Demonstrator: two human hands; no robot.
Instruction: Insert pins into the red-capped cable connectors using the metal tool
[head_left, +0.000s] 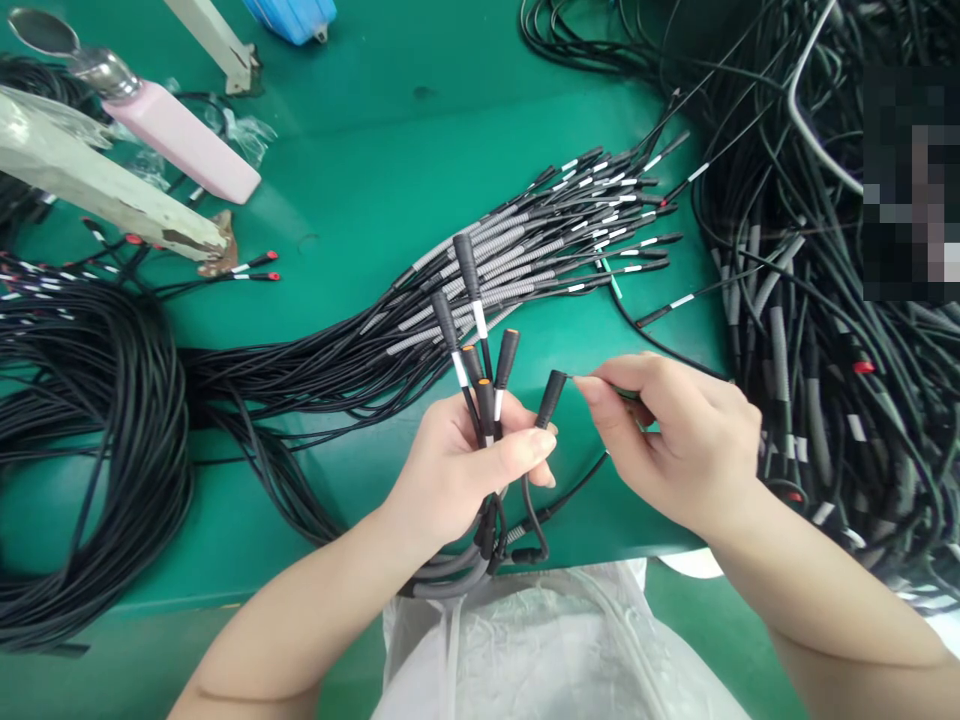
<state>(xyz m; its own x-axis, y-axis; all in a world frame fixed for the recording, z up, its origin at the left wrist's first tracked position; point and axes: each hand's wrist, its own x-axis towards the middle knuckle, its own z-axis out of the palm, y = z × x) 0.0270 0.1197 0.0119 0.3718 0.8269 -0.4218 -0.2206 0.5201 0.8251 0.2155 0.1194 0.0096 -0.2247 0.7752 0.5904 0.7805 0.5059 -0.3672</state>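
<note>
Several black cable connectors [466, 270] stand up out of my left hand [465, 465], which is closed around their cables. Some have orange tips, and white labels show on some of the cables. Between the thumb and fingers of that hand, one more black connector [553, 397] tilts up to the right. My right hand [660, 420] is pinched just right of this connector's end, its fingertips on something thin and dark, too small to name. A short gap separates the two hands.
A long cable bundle [315, 375] with grey sleeves crosses the green table [360, 200]. Coiled cables [135, 420] lie left, a large cable pile [817, 300] right. A pink bottle [184, 140], pale metal legs [112, 185] and a blue object [292, 15] are at the upper left.
</note>
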